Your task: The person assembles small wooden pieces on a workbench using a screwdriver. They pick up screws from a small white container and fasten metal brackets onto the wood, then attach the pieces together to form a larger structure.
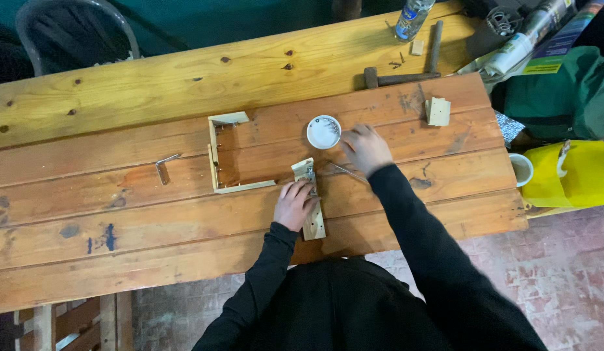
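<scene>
My left hand (294, 204) presses down on a pale wooden strip (309, 201) that lies on the wooden table (152, 208) in front of me. My right hand (365, 148) is blurred beside a small white dish (323, 132) holding several small screws or nails, its fingers at the dish's right rim. Whether it holds anything is unclear. A thin metal piece (344, 170) lies just under that hand. To the left of the strip stands a partly built pale wooden frame (224, 156).
A metal bracket (164, 165) lies at the left. A hammer (399, 77), a small wood block (438, 110) and a plastic bottle (412, 18) sit at the back right. A white cup (521, 169) and a yellow bag (575, 172) stand off the table's right end.
</scene>
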